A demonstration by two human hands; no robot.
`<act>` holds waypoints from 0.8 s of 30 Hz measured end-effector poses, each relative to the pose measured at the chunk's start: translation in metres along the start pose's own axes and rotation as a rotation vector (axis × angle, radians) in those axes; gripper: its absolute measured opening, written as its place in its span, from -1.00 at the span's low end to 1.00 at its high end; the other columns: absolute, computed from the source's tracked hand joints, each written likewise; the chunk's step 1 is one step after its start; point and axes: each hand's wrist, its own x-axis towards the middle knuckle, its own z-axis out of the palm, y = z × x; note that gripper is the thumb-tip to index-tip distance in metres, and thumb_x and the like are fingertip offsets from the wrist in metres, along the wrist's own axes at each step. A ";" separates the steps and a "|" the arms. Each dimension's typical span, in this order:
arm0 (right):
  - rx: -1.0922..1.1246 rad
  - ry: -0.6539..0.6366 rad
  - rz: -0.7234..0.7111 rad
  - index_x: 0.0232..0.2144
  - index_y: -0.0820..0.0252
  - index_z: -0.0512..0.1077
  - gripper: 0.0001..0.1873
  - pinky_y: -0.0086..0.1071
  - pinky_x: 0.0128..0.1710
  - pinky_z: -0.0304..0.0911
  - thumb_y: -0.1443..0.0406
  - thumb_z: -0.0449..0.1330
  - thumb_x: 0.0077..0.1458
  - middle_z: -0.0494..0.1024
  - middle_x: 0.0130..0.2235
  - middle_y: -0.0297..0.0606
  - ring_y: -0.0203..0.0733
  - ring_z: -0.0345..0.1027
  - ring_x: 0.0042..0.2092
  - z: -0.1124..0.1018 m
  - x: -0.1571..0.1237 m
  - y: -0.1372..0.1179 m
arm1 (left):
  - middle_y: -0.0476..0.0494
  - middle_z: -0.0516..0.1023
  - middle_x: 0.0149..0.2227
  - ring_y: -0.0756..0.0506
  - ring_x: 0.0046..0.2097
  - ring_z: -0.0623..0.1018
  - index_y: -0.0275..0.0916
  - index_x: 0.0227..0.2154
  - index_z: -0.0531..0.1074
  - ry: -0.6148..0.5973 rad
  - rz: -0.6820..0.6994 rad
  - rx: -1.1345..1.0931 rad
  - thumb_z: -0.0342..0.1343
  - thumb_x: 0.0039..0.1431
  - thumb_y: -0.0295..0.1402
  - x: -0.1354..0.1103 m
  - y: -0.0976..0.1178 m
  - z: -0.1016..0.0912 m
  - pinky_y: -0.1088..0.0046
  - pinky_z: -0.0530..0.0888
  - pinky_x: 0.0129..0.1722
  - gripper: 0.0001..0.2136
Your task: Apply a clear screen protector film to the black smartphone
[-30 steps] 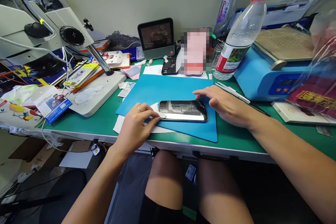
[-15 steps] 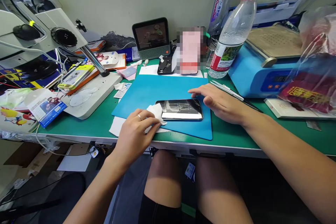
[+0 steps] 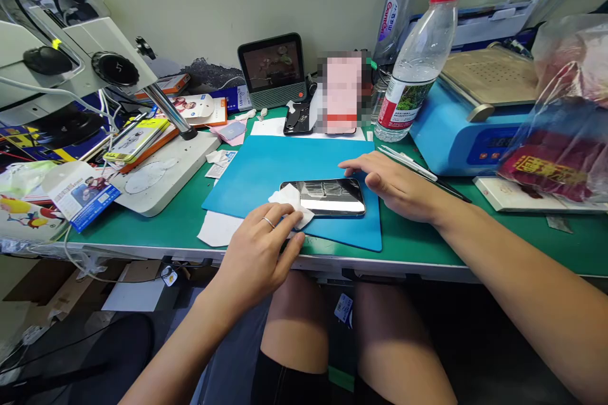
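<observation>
A smartphone [image 3: 339, 195] with a dark, reflective face lies flat on a blue mat [image 3: 247, 174]. My left hand [image 3: 266, 237] has its fingers closed on a white tissue [image 3: 289, 201], which covers the phone's left end. Part of the tissue and the fingertips are hidden beneath that hand. Just beyond the phone's right end, my right hand [image 3: 392, 185] hovers over or rests on the mat with its fingers apart and nothing in them. Pale pen-like tools [image 3: 411, 163] lie right behind it.
A red-capped bottle [image 3: 413, 69] stands behind my right hand, beside a blue device with a metal top plate [image 3: 468, 120]. On the left is a microscope stand [image 3: 166, 171] with boxes on its base. A small display [image 3: 273, 69] and a phone in a pink area [image 3: 342, 92] stand at the back.
My left hand and the tissue have moved slightly right, and the tissue covers more of the phone's left end. My right hand stays nearly in place.
</observation>
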 end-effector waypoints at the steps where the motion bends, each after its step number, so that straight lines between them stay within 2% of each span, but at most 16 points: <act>1: 0.000 0.002 -0.001 0.15 0.22 0.50 0.10 0.02 0.09 0.25 -0.39 -0.39 0.17 0.61 -0.04 0.02 0.17 0.39 0.04 0.000 0.000 0.000 | -0.29 0.56 0.07 -0.25 0.09 0.50 -0.33 0.08 0.46 0.002 0.002 -0.002 -0.02 0.48 -0.37 0.001 0.002 0.002 0.12 0.48 0.14 -0.74; 8: 0.009 0.020 0.003 0.14 0.20 0.50 0.06 0.00 0.11 0.26 -0.38 -0.37 0.19 0.60 -0.04 0.00 0.14 0.41 0.03 0.002 0.000 0.000 | -0.34 0.52 0.14 -0.30 0.15 0.47 -0.38 0.15 0.42 -0.038 -0.005 0.062 -0.08 0.50 -0.31 0.019 0.018 0.017 0.05 0.42 0.23 -0.66; 14: 0.041 0.061 -0.009 0.13 0.16 0.50 -0.02 -0.05 0.10 0.26 -0.35 -0.34 0.24 0.60 -0.03 -0.04 0.09 0.40 0.03 0.002 -0.002 0.004 | -0.37 0.51 0.12 -0.32 0.13 0.48 -0.41 0.15 0.42 -0.050 -0.031 0.144 -0.11 0.47 -0.37 0.008 0.022 0.007 -0.01 0.37 0.26 -0.65; 19: 0.046 0.043 0.000 0.14 0.17 0.51 0.01 -0.05 0.13 0.25 -0.36 -0.33 0.22 0.61 -0.02 -0.02 0.11 0.40 0.05 0.001 -0.002 0.004 | -0.35 0.48 0.16 -0.32 0.18 0.44 -0.39 0.20 0.37 -0.090 -0.067 0.141 -0.06 0.43 -0.32 -0.004 0.023 0.002 -0.02 0.29 0.34 -0.61; 24: 0.045 0.049 -0.002 0.15 0.15 0.51 0.00 -0.05 0.14 0.25 -0.36 -0.33 0.22 0.61 -0.02 -0.04 0.11 0.40 0.06 0.002 -0.003 0.005 | -0.41 0.45 0.20 -0.35 0.22 0.41 -0.45 0.23 0.35 -0.105 -0.081 0.110 -0.06 0.42 -0.27 0.014 0.023 0.011 -0.01 0.29 0.34 -0.55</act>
